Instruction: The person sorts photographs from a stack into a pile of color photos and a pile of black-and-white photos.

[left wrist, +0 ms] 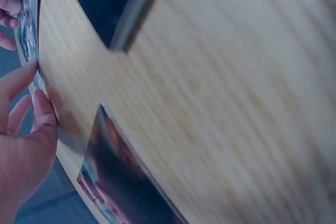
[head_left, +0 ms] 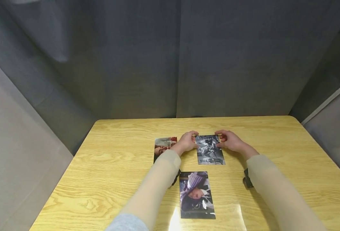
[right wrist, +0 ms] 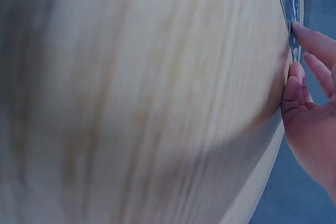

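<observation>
A black-and-white photo print (head_left: 210,150) lies on the wooden table between both hands. My left hand (head_left: 188,141) pinches its left edge near the far corner, thumb on the near side. On the opposite edge, my right hand (head_left: 230,140) pinches the print in much the same way. In the right wrist view, the thumb and fingers of the right hand (right wrist: 315,98) meet at the print's edge (right wrist: 295,45). The left wrist view shows the left hand (left wrist: 26,145) at the print's other side (left wrist: 29,24).
A colour photo (head_left: 164,146) lies left of the left hand, partly covered by that wrist and sleeve. Closer to me is another colour photo (head_left: 197,195) with purple and black tones. Grey curtains (head_left: 178,64) stand behind the table's far edge (head_left: 135,119).
</observation>
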Demonstrator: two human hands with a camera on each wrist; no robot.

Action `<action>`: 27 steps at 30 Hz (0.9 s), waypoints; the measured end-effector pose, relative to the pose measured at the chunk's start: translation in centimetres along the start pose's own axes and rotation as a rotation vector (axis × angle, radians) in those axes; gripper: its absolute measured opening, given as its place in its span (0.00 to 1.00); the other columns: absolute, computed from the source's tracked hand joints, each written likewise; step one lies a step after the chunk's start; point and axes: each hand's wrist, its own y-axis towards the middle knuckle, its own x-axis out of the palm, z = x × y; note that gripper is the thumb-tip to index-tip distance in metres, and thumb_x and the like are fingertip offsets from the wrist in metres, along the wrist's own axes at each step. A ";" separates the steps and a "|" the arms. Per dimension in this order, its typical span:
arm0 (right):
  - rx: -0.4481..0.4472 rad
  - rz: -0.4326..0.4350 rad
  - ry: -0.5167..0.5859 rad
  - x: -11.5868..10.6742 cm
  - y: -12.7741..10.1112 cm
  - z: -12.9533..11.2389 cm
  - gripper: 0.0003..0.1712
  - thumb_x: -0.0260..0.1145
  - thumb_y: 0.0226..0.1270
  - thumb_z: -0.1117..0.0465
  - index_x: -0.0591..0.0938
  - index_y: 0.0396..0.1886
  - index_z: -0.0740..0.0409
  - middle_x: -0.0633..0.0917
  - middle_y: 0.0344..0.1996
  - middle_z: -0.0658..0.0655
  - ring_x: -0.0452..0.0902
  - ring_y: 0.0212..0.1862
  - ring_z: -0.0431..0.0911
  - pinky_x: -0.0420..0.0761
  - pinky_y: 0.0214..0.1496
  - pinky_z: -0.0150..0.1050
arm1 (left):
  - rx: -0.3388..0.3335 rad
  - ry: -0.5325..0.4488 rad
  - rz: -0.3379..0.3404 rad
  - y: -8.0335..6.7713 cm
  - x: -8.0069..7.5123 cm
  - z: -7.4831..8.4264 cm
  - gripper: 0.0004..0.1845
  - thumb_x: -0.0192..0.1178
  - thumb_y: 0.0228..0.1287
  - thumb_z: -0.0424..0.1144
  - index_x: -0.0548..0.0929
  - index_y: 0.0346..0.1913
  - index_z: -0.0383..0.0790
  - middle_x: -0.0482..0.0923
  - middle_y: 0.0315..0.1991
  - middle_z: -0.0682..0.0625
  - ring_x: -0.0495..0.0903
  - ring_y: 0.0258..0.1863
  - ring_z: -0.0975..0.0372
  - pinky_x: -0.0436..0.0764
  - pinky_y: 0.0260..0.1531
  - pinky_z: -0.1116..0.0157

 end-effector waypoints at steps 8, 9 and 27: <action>-0.059 0.036 0.065 -1.0 -0.4 -0.3 0.31 0.70 0.58 0.71 0.71 0.61 0.73 0.74 0.38 0.66 0.71 0.38 0.51 0.73 0.34 0.36 | 0.080 -0.107 -0.011 -1.0 -1.5 -0.9 0.30 0.68 0.60 0.29 0.72 0.66 0.39 0.74 0.38 0.44 0.69 0.30 0.63 0.71 0.31 0.68; -0.071 0.031 0.060 -1.3 -0.8 -0.5 0.31 0.70 0.59 0.72 0.71 0.62 0.74 0.74 0.38 0.67 0.72 0.38 0.51 0.73 0.33 0.35 | 0.094 -0.119 -0.013 -1.3 -1.7 -1.0 0.30 0.67 0.60 0.29 0.73 0.65 0.38 0.74 0.38 0.45 0.70 0.30 0.63 0.71 0.31 0.68; -0.173 -0.164 0.064 0.0 -10.3 -6.4 0.31 0.68 0.64 0.63 0.70 0.64 0.70 0.78 0.43 0.63 0.76 0.40 0.47 0.78 0.33 0.35 | 0.266 -0.183 0.014 -13.8 -6.0 -4.0 0.19 0.67 0.60 0.30 0.79 0.55 0.32 0.77 0.37 0.45 0.75 0.33 0.63 0.77 0.32 0.69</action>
